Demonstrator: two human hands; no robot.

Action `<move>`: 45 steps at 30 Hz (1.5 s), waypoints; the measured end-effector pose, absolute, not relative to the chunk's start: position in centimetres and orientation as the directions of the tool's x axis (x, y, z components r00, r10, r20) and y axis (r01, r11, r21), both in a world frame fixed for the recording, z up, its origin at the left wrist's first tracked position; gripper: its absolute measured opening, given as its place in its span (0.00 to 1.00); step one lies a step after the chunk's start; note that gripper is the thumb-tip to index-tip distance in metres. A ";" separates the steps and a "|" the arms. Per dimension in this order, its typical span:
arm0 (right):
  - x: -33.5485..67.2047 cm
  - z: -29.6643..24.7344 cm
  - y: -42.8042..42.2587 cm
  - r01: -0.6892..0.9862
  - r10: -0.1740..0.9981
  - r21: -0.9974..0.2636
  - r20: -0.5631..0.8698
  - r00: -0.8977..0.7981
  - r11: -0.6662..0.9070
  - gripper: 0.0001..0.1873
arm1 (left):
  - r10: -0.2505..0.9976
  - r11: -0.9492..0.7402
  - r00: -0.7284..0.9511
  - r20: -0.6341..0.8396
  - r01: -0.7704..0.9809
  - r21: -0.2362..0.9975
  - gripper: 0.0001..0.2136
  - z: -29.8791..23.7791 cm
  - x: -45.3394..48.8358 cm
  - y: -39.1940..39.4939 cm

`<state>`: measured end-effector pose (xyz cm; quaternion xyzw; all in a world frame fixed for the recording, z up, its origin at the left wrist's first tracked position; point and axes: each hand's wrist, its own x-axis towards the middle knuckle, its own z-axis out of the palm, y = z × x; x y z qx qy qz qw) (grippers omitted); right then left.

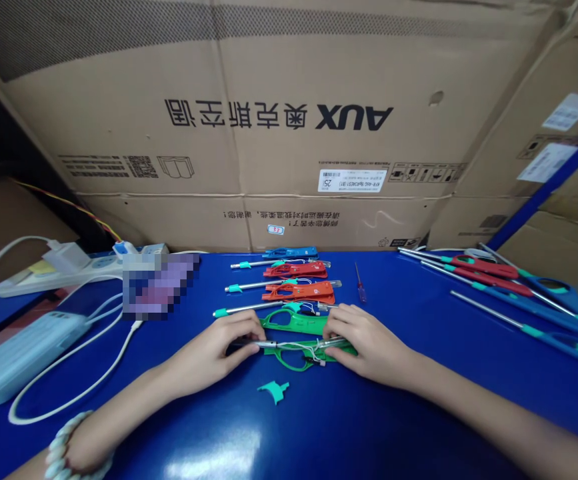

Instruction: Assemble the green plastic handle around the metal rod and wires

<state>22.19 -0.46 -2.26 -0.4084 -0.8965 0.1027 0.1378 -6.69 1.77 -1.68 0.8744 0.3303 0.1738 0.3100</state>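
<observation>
A power bank (16,353) lies at the blue worktop's (419,400) left edge. Mid-worktop, the left hand (219,347) and right hand (363,340), grips pressed together, pinch a green-handled grabber tool (299,337); a loose teal trigger piece (273,391) lies just nearer.

- Both forearms were bare, with no sleeves.
- The left wrist wore a bracelet (71,445) of pale, mint-white chunky beads.
- No rings or gloves showed.

Blue table (419,400) carries green handle halves (296,322), red ones (299,291), a teal trigger piece (273,391), power bank (19,353)
</observation>
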 end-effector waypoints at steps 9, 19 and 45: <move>22.2 -2.2 -0.4 0.706 0.758 -0.289 0.145 -0.636 0.647 0.03 | 0.668 -0.601 0.737 0.102 0.454 0.658 0.06 -1.8 -6.6 1.9; 22.2 -1.9 -0.5 0.688 0.738 -0.276 0.164 -0.654 0.671 0.04 | 0.667 -0.607 0.738 0.101 0.460 0.648 0.07 -1.9 -6.7 1.9; 22.2 -2.1 -0.5 0.664 0.698 -0.223 0.156 -0.699 0.714 0.07 | 0.663 -0.610 0.743 0.092 0.465 0.642 0.08 -1.7 -6.5 1.9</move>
